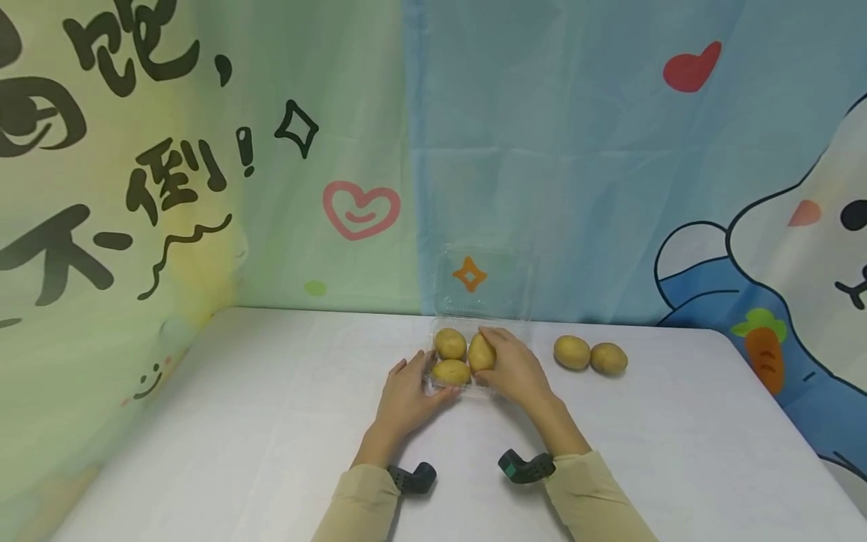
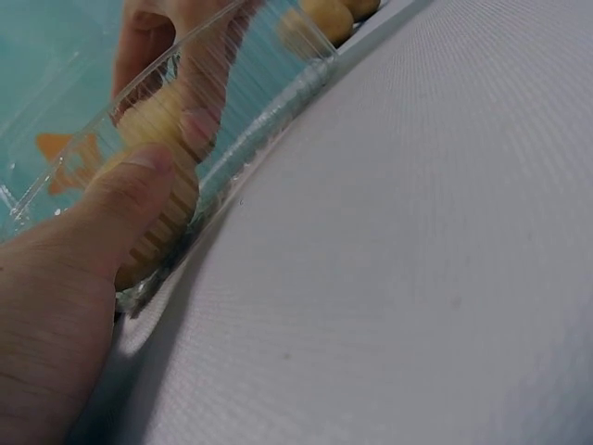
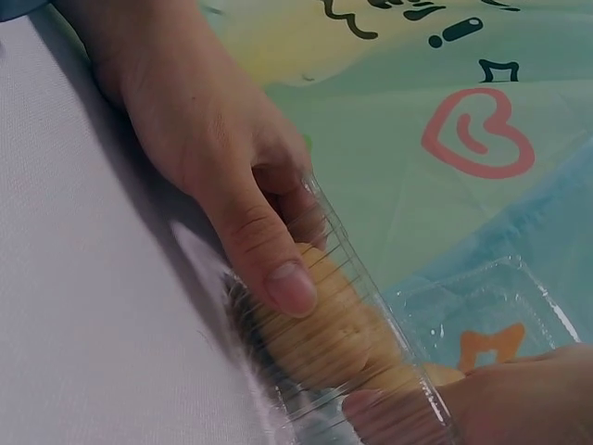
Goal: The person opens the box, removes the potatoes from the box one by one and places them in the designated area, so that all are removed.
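A clear plastic clamshell box (image 1: 479,322) stands on the table with its lid raised at the back. Two potatoes lie in its left half, one at the back (image 1: 450,343) and one at the front (image 1: 451,372). My left hand (image 1: 409,399) holds the box by its front left corner, thumb along the front wall. With thumb and fingers my right hand (image 1: 516,369) grips a third potato (image 1: 482,353) in the right half. The left wrist view shows this potato (image 2: 153,119) through the clear wall, the right thumb against its side.
Right of the box, two more potatoes (image 1: 572,352) (image 1: 609,359) lie side by side on the white table (image 1: 271,436). A printed curtain (image 1: 562,188) hangs behind the table's back edge. Dark camera mounts (image 1: 415,479) sit on both wrists.
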